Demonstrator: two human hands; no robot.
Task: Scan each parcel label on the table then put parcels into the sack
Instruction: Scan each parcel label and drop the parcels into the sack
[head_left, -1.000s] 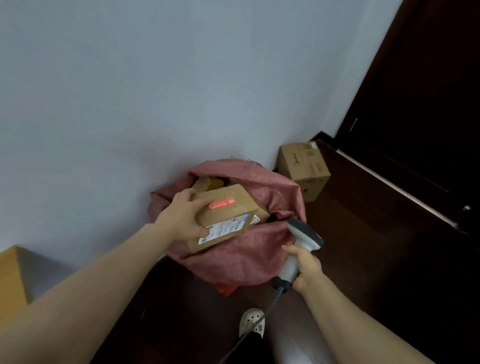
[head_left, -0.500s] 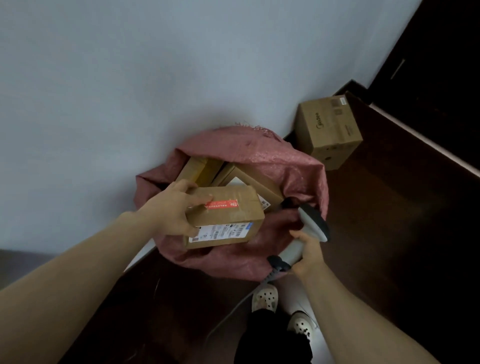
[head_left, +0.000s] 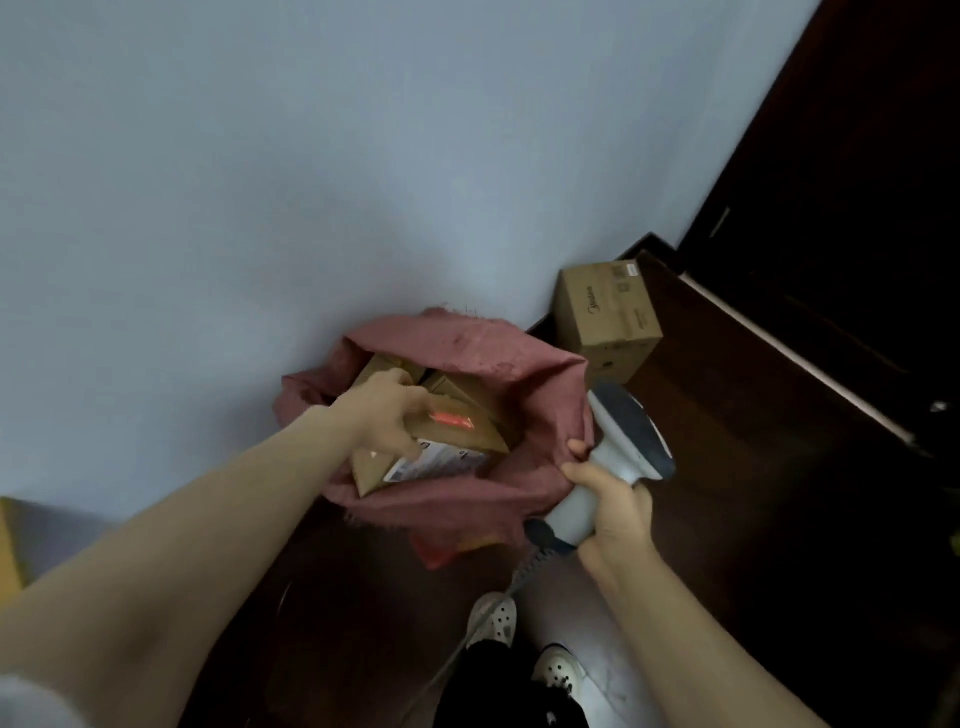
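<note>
A big pale wall (head_left: 363, 156) stands behind, and the floor (head_left: 753, 467) is dark wood. A pink sack (head_left: 447, 512) sits on the floor against the wall with its mouth open. A brown cardboard box (head_left: 608, 317) stands near it on the right, not touching.

The parcel (head_left: 467, 441) is in the mouth of the sack, on top of other parcels (head_left: 384, 371) inside. It is tipped, and its long side runs across the mouth from left to right. Its white label (head_left: 431, 464) faces the person.

The left hand (head_left: 387, 410) is on the parcel's left end, fingers curled round it. This hand is the nearer one, so I think it only has to let go.

The right hand (head_left: 615, 512) grips the scanner (head_left: 623, 441) at the sack's right edge. One finger seems to touch the rim.
</note>
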